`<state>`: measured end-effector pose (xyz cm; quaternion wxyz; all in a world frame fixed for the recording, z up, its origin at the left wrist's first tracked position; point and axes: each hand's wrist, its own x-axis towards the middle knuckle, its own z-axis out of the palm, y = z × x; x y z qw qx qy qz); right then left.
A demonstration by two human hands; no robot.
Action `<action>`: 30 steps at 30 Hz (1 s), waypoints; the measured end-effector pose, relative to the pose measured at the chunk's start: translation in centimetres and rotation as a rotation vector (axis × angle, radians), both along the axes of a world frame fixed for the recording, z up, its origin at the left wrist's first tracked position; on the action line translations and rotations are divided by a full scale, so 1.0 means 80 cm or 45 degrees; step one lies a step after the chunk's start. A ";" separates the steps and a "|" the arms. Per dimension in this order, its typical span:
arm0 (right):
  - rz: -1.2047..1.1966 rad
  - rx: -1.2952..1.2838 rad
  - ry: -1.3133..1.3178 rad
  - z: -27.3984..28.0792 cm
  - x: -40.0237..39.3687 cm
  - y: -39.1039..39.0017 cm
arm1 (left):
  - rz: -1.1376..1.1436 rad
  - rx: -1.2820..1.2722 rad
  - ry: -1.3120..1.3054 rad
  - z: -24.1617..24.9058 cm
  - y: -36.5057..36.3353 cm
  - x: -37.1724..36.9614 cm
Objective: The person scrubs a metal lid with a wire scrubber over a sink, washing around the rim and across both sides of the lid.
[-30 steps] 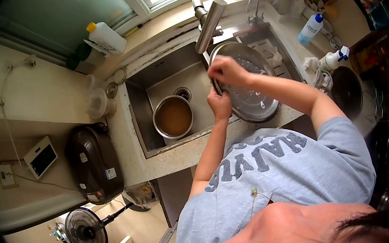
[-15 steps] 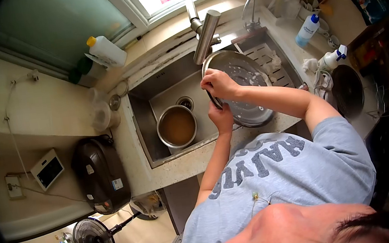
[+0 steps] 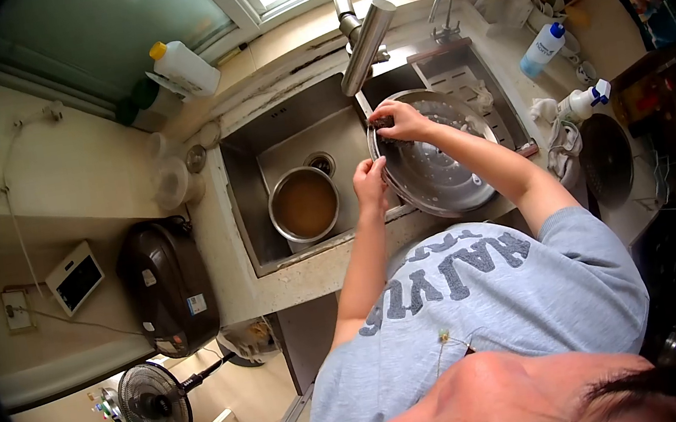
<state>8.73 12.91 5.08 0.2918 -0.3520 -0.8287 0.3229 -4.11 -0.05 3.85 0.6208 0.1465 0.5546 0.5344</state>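
1. While our left hand [image 3: 370, 185] pinches the near-left rim of a wide, round, silvery metal basin [image 3: 449, 198], our right hand [image 3: 405, 120] closes around a small, dark, rough-looking scrubber [image 3: 383, 122] at the rim farther from our body.
2. We have both hands on the same left-hand stretch of rim, close together but apart, the right one beyond the left.
3. From our hands the basin spreads away to the right, under our right forearm, over the right-hand part of the sink; what supports it underneath, we cannot tell.
4. Being round, it gives us no long axis; the rim curves from one hand to the other, and white suds dot the inside.
5. Our left hand is nearer to the round steel pot [image 3: 304, 240] of cloudy brown liquid, which sits well to its left.
6. Beyond our right hand hangs the thick, cylindrical steel tap [image 3: 368, 46], just clear of the fingers.
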 end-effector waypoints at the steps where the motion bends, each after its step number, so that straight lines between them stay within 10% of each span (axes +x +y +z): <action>1: -0.020 -0.099 0.035 -0.002 0.002 -0.002 | 0.006 -0.005 -0.003 -0.003 0.000 0.005; 10: 0.132 0.407 -0.076 0.042 0.010 -0.007 | 0.231 0.388 0.429 0.005 -0.003 0.059; 30: 0.522 0.393 -0.012 0.089 -0.005 -0.042 | 0.305 0.597 0.882 0.050 -0.011 0.060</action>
